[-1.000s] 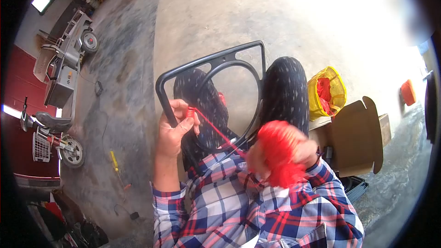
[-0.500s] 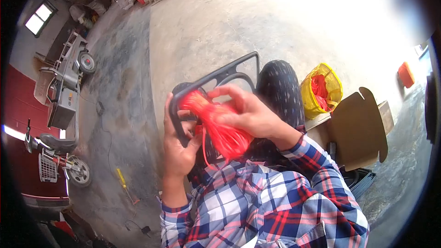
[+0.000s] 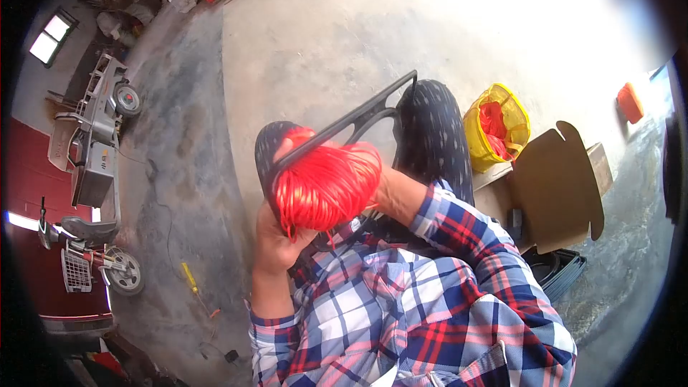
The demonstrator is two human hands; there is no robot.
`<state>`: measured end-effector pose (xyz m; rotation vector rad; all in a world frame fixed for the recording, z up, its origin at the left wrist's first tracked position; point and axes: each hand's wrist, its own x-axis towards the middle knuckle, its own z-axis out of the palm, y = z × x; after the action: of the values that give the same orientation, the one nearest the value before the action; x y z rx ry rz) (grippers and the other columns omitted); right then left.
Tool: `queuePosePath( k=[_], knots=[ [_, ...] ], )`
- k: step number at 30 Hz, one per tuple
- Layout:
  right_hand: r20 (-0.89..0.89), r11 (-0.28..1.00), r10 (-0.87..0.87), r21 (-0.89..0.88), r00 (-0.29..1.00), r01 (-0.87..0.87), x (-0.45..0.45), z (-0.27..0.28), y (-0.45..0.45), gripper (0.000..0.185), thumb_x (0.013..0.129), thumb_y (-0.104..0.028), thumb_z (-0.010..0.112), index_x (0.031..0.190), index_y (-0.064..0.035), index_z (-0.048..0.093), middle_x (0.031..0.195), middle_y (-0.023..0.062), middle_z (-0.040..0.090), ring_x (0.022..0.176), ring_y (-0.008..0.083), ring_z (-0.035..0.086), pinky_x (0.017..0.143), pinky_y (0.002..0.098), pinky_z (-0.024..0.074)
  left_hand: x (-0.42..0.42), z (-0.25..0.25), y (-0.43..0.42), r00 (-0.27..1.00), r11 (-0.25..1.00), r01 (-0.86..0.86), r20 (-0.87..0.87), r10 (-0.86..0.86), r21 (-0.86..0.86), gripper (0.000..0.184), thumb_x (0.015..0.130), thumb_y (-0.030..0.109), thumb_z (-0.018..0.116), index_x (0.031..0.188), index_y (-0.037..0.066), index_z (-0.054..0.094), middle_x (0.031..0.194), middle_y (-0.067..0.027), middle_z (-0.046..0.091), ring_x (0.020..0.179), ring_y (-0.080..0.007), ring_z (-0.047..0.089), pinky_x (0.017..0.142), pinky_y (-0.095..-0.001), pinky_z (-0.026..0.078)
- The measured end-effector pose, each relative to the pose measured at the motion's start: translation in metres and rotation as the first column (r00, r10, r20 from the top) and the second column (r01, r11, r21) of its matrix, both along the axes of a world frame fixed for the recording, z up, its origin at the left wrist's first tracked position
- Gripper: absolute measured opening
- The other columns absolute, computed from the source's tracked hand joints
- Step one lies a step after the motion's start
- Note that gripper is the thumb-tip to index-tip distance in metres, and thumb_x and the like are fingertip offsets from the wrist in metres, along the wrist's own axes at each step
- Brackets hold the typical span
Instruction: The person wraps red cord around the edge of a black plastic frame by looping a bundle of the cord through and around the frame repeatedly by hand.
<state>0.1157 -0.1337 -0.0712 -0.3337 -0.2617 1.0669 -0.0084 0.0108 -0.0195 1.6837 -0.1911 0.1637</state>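
Note:
A thick bundle of shiny red cord fills the space between my hands, above my lap. It hangs over the corner of a black frame that has a curved inner part and looks like plastic. My left hand is closed round the lower left end of the frame, beneath the cord, with its fingers partly hidden. My right hand is wrapped about the right side of the bundle. Most of its fingers are out of sight behind the cord.
To the right stand a yellow basket with red cord inside and an open cardboard box. A yellow-handled tool lies on the floor at left. Further left are a cargo tricycle and a scooter.
The red bundle has spread and turned over the frame's corner, facing me more fully. My right hand has moved down and behind it. The frame has tilted more edge-on.

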Motion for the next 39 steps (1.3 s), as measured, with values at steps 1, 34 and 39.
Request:
queuePosePath(
  k=[1, 34, 39],
  knots=[
    [-0.117, 0.997, -0.002, 0.077, 0.993, 0.011, 0.005, -0.002, 0.002, 0.031, 0.094, -0.023, 0.061, 0.118, -0.0039, 0.059, 0.117, 0.0122, 0.064, 0.109, 0.0248, 0.062, 0.097, 0.0396, 0.0502, -0.001, -0.002, 0.002, 1.000, 1.000, -0.026, -0.009, 0.026, 0.008, 0.042, 0.081, 0.011, 0.075, 0.119, 0.000, 0.060, 0.146, -0.0172, 0.042, 0.128, -0.0247, 0.046, 0.106, -0.0363, 0.034],
    [0.432, 0.957, -0.100, -0.206, 0.896, 0.206, -0.021, 0.050, -0.059, 0.053, 0.088, -0.003, 0.063, 0.137, 0.0004, 0.042, 0.105, 0.0086, 0.065, 0.095, 0.0135, 0.062, 0.084, 0.0294, 0.0489, 0.001, 0.000, 0.019, 0.968, 0.975, -0.223, -0.118, 0.220, -0.016, 0.047, 0.089, 0.011, 0.066, 0.130, -0.004, 0.047, 0.111, -0.0129, 0.062, 0.088, -0.0196, 0.065, 0.076, -0.0300, 0.052],
    [0.821, 0.766, -0.181, -0.228, 0.542, 0.601, -0.014, 0.062, -0.030, 0.039, 0.091, -0.011, 0.066, 0.124, 0.0008, 0.050, 0.087, 0.0051, 0.066, 0.083, 0.0072, 0.059, 0.072, 0.0253, 0.0479, 0.007, 0.030, -0.034, 0.956, 0.965, -0.258, 0.133, 0.261, -0.037, 0.067, 0.086, 0.005, 0.066, 0.146, 0.002, 0.035, 0.135, -0.0099, 0.054, 0.122, -0.0211, 0.053, 0.102, -0.0325, 0.042]
  ],
)
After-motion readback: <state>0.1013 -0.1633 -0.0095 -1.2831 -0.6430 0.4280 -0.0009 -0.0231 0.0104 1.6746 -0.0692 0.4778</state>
